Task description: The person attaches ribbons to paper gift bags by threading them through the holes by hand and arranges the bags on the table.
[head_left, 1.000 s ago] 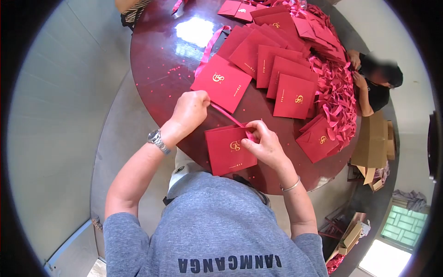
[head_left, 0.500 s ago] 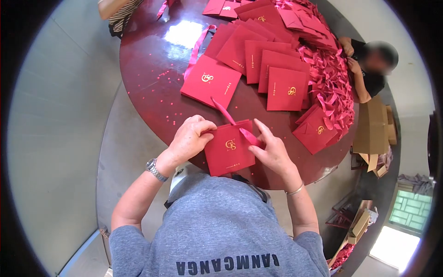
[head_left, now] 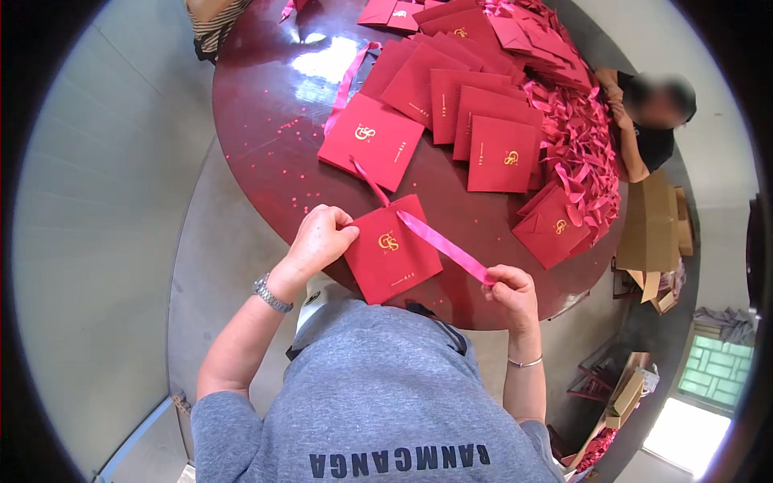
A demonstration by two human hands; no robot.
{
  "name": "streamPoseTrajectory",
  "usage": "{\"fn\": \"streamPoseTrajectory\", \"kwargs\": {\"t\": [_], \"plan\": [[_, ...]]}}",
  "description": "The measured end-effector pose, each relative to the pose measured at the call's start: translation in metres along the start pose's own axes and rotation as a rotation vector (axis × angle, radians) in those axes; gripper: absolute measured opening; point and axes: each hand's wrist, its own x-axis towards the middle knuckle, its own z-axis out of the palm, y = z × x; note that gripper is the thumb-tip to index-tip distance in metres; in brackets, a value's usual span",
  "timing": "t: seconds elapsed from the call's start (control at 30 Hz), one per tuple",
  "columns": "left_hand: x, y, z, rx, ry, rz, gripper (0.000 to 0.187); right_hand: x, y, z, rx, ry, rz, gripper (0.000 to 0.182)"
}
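A red gift bag (head_left: 393, 258) with gold lettering lies tilted at the near edge of the round table. My left hand (head_left: 322, 235), wearing a watch, pinches its upper left edge. From the bag's top a pink ribbon (head_left: 447, 248) stretches taut to the lower right, its end pinched in my right hand (head_left: 512, 291). Another length of ribbon (head_left: 371, 183) sticks out behind the bag, toward a flat red bag (head_left: 373, 143) just beyond.
Overlapping red bags (head_left: 483, 105) cover the far middle of the dark red table (head_left: 274, 181). A heap of pink ribbons (head_left: 588, 153) lines the right edge. A person (head_left: 648, 121) is at the right; cardboard boxes (head_left: 648, 221) stand below them.
My right hand has moved right and down, drawing the ribbon out straight. The bag has turned and shifted slightly left, with my left hand still at its edge.
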Motion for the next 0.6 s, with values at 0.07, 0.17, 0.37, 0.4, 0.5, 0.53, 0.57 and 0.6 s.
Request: {"fn": "streamPoseTrajectory", "kwargs": {"t": [0.07,0.17,0.37,0.4,0.5,0.53,0.57,0.6], "plan": [[0.0,-0.005,-0.001,0.004,0.013,-0.02,0.019,0.003,0.0,0.013,0.111,-0.038,-0.057,0.036],[-0.002,-0.008,-0.006,-0.028,-0.026,-0.045,0.021,0.002,-0.025,0.043,0.248,-0.079,-0.088,0.033],[-0.003,-0.003,-0.015,-0.071,-0.094,-0.105,0.021,0.012,-0.031,0.051,-0.244,-0.101,-0.265,0.026],[-0.003,0.001,-0.017,-0.077,-0.137,-0.131,0.022,0.015,-0.035,0.057,-0.444,-0.124,-0.386,0.023],[-0.005,-0.003,-0.017,-0.072,-0.164,-0.081,0.021,0.026,-0.049,0.094,-0.658,-0.099,-0.456,0.018],[-0.006,-0.005,-0.016,-0.058,-0.151,0.002,0.02,0.034,-0.047,0.102,-0.679,-0.137,-0.482,0.017],[-0.006,-0.006,-0.016,-0.059,-0.153,-0.003,0.02,0.038,-0.041,0.107,-0.631,-0.186,-0.374,0.014],[-0.006,-0.006,-0.015,-0.089,-0.179,0.038,0.019,0.043,-0.041,0.12,-0.571,-0.177,-0.205,0.012]]}}
